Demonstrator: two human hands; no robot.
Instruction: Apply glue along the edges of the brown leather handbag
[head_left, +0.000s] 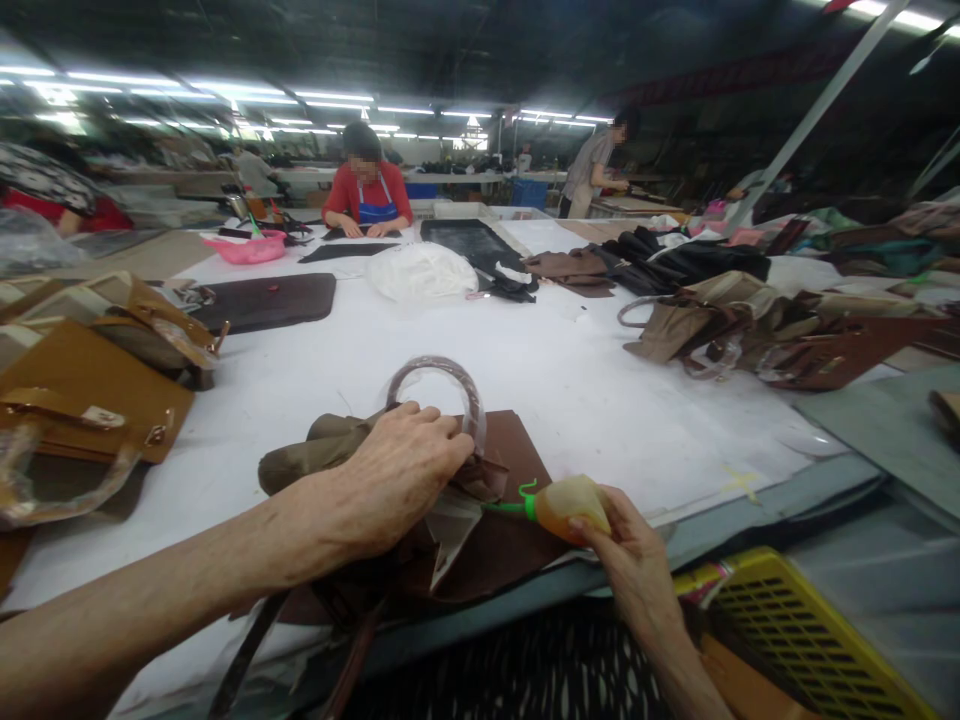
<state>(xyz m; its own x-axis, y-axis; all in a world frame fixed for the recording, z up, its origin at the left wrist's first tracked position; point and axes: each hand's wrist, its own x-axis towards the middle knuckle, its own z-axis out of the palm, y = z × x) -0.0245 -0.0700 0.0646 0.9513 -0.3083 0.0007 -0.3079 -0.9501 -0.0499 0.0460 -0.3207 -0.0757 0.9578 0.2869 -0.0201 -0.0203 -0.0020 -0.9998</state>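
Note:
A brown handbag (517,455) lies at the near edge of the table, its plastic-wrapped handle (433,363) arching up behind my left hand (409,465). The fingers of that hand are closed on the bag near the foot of the handle, and their tips are partly hidden. My right hand (634,545) grips a squeeze bottle (574,505) of amber liquid by its base. The bottle's green nozzle (510,507) points left, its tip close to a folded brown flap. An olive lining (315,455) bulges out at the bag's left.
Tan handbags (67,390) crowd the left side, and more brown bags (712,325) stand at the right. A yellow plastic crate (795,610) sits below the table edge at lower right. Across the white table (555,360), a person in red (366,190) works near a pink basin (247,247).

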